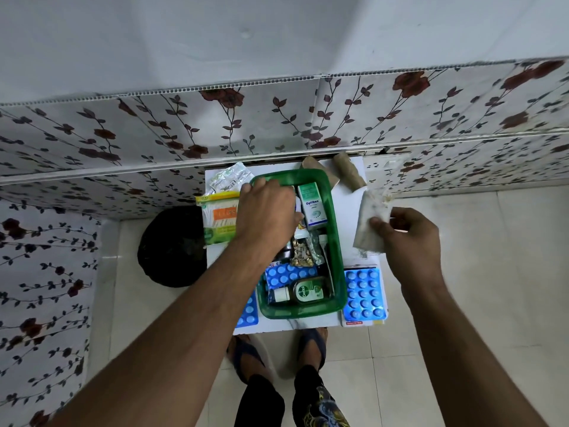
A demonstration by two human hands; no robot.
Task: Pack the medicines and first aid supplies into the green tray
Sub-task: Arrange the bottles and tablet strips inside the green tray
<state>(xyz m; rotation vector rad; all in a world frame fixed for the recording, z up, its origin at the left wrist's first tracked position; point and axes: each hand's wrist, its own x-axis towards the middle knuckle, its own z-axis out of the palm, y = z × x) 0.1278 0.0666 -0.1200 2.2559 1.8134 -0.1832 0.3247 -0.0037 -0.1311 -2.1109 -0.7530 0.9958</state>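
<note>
A: Left to right. Cotton swab pack (220, 221) lies left of the green tray (338, 257), still outside it. Light, crinkly film, probably slippery; I'd pinch it by a short edge. Foil strips (229, 177) sit at the tray's far-left corner, also outside. Thin, bendy, grip flat by the edge.

B: Left hand?

A: Left hand (266, 211) is palm down over the far-left part of the tray, forearm reaching in across the near-left rim. Fingers curled downward onto something white below it. Can't tell whether it actually grips that (knuckles block the view).

B: Tray contents?

A: Optibex box (312, 206) at the far end: stiff carton, light, take it by the long sides. Capsule strip (300, 252) mid-tray. Blue blister sheet (289, 274) and Dettol bottle (306, 291) lying on its side at the near end. Bottle is likely the heaviest item and smooth; grab around the body.

B: Still outside on the right?

A: Second blue blister sheet (363, 292) flat on the white table (349, 238), just beside the tray's right wall. Two brown rolls (348, 172) at the far edge, look soft.

B: Right hand?

A: Right hand (409, 238) held up right of the tray, thumb and fingertips pinching a white gauze-like pad (369, 224) by its right edge. Soft, limp, near weightless. Pinch is adequate.
</note>
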